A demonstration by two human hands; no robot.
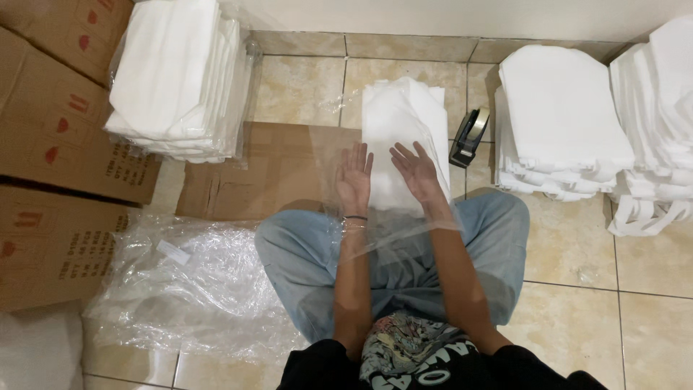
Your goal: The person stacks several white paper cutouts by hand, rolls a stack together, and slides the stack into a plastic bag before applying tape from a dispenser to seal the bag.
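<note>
I sit cross-legged on the tiled floor. A folded white fabric piece lies on the floor in front of my knees, inside or under a clear plastic sleeve that stretches back over my forearms. My left hand is palm up with fingers apart, at the left edge of the white piece. My right hand is also spread, resting on the white piece. Both hands appear to be within the clear plastic.
A flattened cardboard sheet lies under the work spot. Crumpled clear plastic is at my left. Bagged white stacks and cardboard boxes stand left. White folded stacks and a black tape dispenser sit right.
</note>
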